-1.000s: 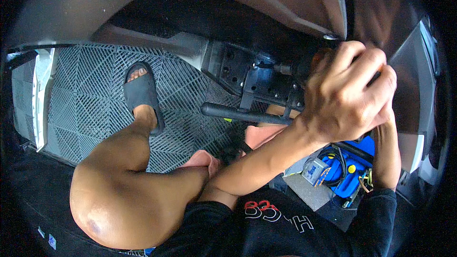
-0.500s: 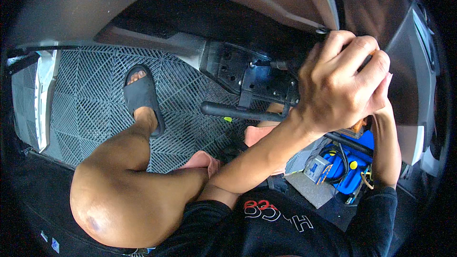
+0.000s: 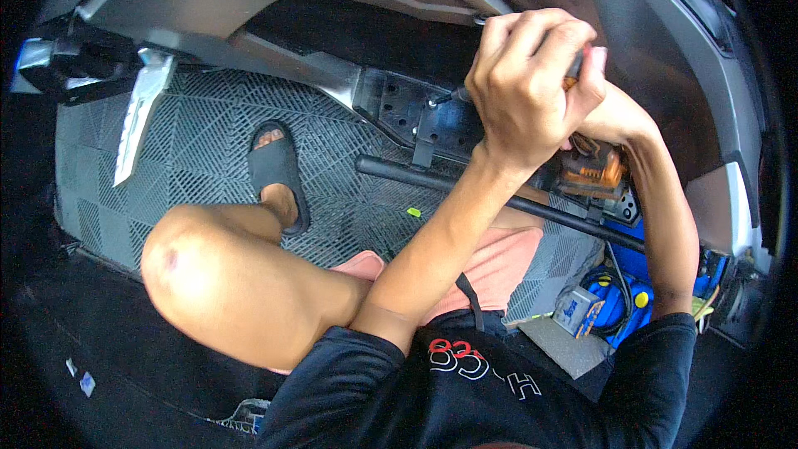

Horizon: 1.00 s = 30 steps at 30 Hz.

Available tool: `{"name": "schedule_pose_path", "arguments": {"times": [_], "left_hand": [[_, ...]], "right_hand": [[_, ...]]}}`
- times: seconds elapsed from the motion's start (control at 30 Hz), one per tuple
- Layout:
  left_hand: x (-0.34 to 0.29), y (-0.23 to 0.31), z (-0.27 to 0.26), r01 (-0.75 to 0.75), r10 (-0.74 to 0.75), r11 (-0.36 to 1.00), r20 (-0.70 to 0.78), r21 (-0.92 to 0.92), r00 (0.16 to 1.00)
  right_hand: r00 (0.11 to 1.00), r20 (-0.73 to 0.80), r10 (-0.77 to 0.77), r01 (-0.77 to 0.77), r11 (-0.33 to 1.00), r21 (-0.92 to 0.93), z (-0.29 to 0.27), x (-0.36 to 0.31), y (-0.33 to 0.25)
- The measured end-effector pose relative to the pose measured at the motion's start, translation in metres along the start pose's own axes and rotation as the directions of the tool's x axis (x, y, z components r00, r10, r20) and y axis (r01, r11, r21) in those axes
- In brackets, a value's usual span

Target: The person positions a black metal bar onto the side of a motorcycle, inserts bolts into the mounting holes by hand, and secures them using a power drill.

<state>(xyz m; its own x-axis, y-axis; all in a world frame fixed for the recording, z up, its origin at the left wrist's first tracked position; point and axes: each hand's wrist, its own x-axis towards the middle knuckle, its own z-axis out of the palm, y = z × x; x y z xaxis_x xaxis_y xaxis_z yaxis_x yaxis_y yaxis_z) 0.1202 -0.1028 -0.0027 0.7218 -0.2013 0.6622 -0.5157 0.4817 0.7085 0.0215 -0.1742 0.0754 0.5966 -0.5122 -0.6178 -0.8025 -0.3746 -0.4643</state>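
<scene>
Both my hands are on an orange and black cordless power driver [image 3: 594, 173] beside a vehicle's panels. My left hand [image 3: 528, 87] wraps over the driver's head from the near side, fingers curled around it. Behind it my right hand [image 3: 613, 116] is closed at the handle, partly hidden by the left. The driver's dark shaft [image 3: 459, 96] points left at a shiny bolt [image 3: 432, 104] on a black bracket plate [image 3: 395, 108] with several holes. Whether shaft and bolt touch, I cannot tell. Below the bracket runs a black padded bar [image 3: 391, 168].
Grey-brown body panels [image 3: 199, 0] arch over the far side. A blue case [image 3: 623, 303] with a cable and a small grey box [image 3: 576, 313] lie at the lower right. My slippered foot [image 3: 278, 170] rests on grey grid floor tiles [image 3: 199, 141], by a small yellow-green piece [image 3: 413, 212].
Both hands and the driver have moved left, closer to the bolt, and more of the driver's orange base shows. The whole view has also shifted a little.
</scene>
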Motion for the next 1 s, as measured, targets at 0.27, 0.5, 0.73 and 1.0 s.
{"name": "schedule_pose_path", "arguments": {"times": [0.27,0.5,0.73,1.0], "left_hand": [[-0.004,0.008,0.002,-0.041,0.039,0.997,0.035,0.070,0.999],[-0.005,0.013,-0.007,0.012,-0.020,0.982,0.043,0.186,0.999],[-0.002,0.005,0.000,0.003,-0.003,0.998,0.008,0.066,1.000],[-0.006,-0.001,-0.001,0.077,-0.076,0.997,-0.044,0.021,0.996]], "right_hand": [[0.984,0.122,-0.130,0.112,0.983,0.145,-0.003,0.000,0.004],[0.983,0.058,-0.173,0.154,0.956,0.251,0.002,-0.010,-0.008],[0.997,-0.071,-0.016,0.021,0.997,0.076,0.004,0.001,0.011],[0.990,-0.106,-0.097,0.117,0.970,0.211,-0.007,-0.017,0.040]]}}
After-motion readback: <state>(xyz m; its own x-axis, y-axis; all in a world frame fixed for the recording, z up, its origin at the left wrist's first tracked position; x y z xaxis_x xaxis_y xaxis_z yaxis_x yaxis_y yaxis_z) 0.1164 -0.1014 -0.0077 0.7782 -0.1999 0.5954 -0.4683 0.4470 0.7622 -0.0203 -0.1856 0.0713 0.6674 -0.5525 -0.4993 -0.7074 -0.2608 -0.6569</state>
